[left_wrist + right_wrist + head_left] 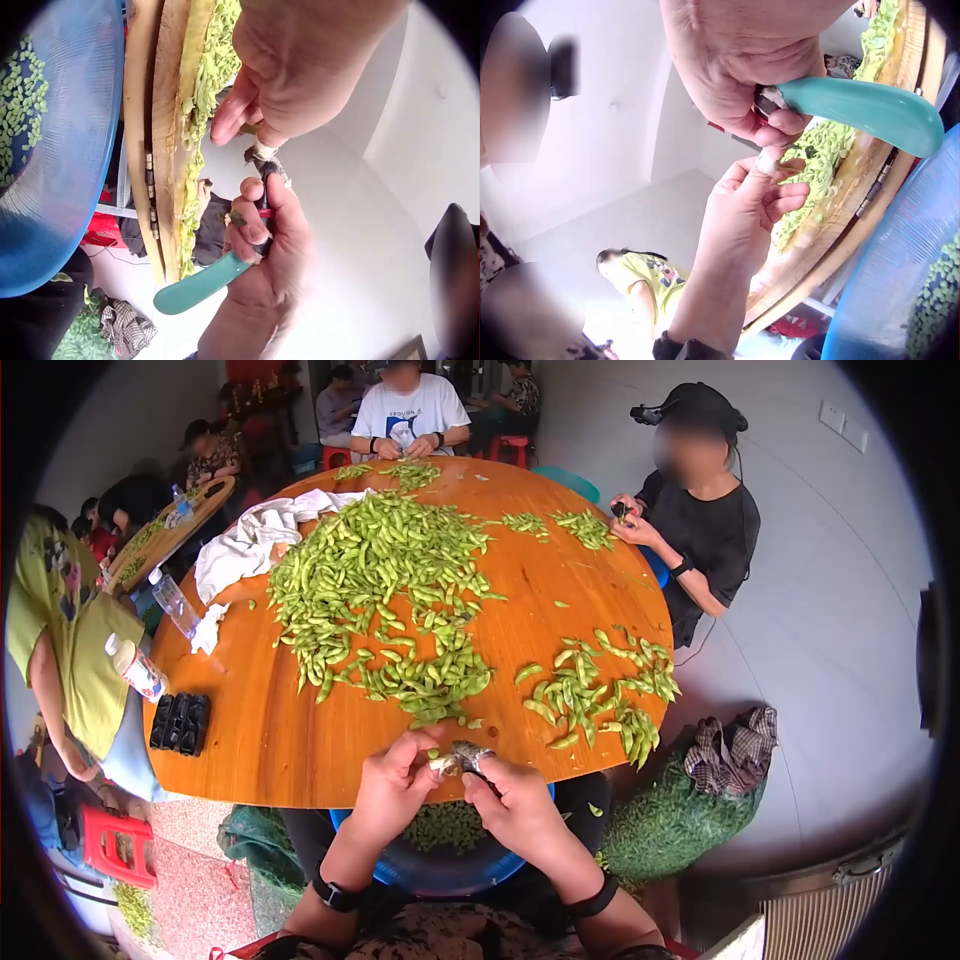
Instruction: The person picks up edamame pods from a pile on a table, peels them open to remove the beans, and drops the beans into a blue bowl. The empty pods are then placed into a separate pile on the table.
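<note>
My right hand [522, 807] curls round a tool with a curved teal handle [202, 283] and a black part with a red band; its working end is hidden among the fingers. Opposite it, my left hand [393, 785] pinches a small green soybean pod [249, 129] between thumb and fingers. White wrapping [767, 162] covers the left thumb, and greyish wrapping shows on the right thumb. Both hands meet just above the near table edge, over a blue basin [452, 877] with shelled green beans [22, 105] in it.
The round wooden table [290, 755] carries a large heap of pods [380, 560] and a smaller pile [600, 695] at right. A black tray [180, 723], bottles [136, 668] and a white cloth [250, 545] lie left. A full net sack [690, 810] stands right; other people sit around.
</note>
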A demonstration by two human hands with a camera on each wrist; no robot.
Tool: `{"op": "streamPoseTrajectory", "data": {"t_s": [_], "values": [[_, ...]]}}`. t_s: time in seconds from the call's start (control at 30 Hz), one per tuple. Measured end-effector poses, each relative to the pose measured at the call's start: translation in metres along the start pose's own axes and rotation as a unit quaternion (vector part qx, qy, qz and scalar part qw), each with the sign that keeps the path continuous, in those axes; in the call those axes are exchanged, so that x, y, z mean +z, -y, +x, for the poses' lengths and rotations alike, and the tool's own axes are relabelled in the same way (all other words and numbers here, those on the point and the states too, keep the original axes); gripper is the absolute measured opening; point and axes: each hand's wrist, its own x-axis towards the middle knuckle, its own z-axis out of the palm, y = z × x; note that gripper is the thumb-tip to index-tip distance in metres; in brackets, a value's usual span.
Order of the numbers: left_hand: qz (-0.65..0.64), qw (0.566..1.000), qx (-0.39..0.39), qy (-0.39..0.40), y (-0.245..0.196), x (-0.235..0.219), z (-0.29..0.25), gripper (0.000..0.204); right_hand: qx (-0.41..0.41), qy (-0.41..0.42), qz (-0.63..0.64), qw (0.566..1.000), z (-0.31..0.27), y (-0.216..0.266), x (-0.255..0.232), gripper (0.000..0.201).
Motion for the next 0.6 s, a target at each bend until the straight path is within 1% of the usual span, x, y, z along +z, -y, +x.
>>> {"op": "streamPoseTrajectory", "data": {"t_s": [0.07,0.1,0.17,0.2,0.27,0.37,0.4,0.47,0.5,0.57,0.6], "values": [[-0.054,0.996,-0.062,0.029,0.0,0.0,-0.004,0.024,-0.013,-0.007,0.01,1.0,-0.001,0.003,0.0,0.011],[-0.054,0.996,-0.062,0.029,0.0,0.001,-0.004,0.024,-0.013,-0.007,0.01,1.0,-0.002,0.002,0.0,0.011],[0.031,0.999,0.033,0.014,-0.003,0.003,-0.004,0.027,-0.004,-0.002,-0.005,1.0,-0.003,0.0,0.0,0.011],[0.032,0.999,0.034,0.014,-0.006,0.004,-0.004,0.027,-0.004,-0.002,-0.004,1.0,-0.004,0.0,-0.001,0.011],[0.075,0.997,0.029,0.015,-0.012,0.005,-0.006,0.031,0.015,0.019,0.008,1.0,-0.006,0.001,-0.002,0.01],[0.078,0.996,0.032,0.014,-0.007,0.009,-0.01,0.034,0.032,0.019,0.021,0.999,-0.009,0.0,-0.001,0.009],[0.079,0.996,0.034,0.014,-0.01,0.009,-0.011,0.034,0.031,0.018,0.021,0.999,-0.01,-0.002,0.0,0.009],[0.145,0.987,0.057,0.035,-0.017,0.009,-0.012,0.037,0.021,0.011,0.03,0.999,-0.012,-0.006,0.002,0.008],[0.145,0.987,0.059,0.034,-0.017,0.01,-0.012,0.037,0.019,0.01,0.03,0.999,-0.013,-0.007,0.002,0.008],[0.164,0.983,0.066,0.04,-0.018,0.01,-0.015,0.039,0.064,0.023,0.062,0.996,-0.015,-0.01,0.002,0.009],[0.164,0.983,0.068,0.039,-0.016,0.011,-0.016,0.039,0.061,0.024,0.061,0.996,-0.016,-0.015,0.004,0.009]]}}
